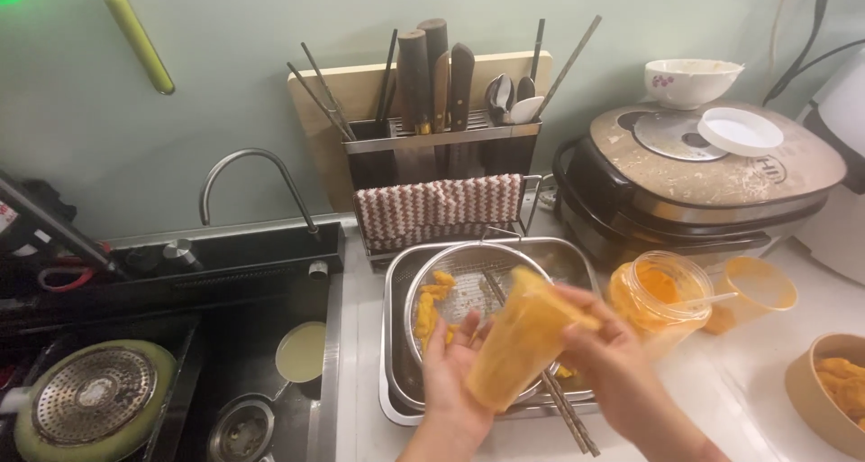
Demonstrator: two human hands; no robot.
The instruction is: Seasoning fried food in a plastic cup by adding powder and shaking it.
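Both my hands hold a clear plastic bag (518, 340) smeared with orange paste, tipped over a round metal mesh strainer (468, 286). My left hand (450, 376) supports the bag from below and the left. My right hand (608, 354) grips its right side and upper edge. The strainer sits in a rectangular steel tray (401, 286) and holds orange pieces (432, 300) on its left side. A pair of dark chopsticks (568, 412) lies across the strainer, running under the bag toward me.
An open plastic jar (658, 295) of orange paste with a spoon and its orange lid (757, 286) stand right of the tray. A tan bowl (824, 385) of orange pieces is at far right. Behind are a knife rack (437, 146), a multicooker (703, 182) and, left, a black sink (261, 363).
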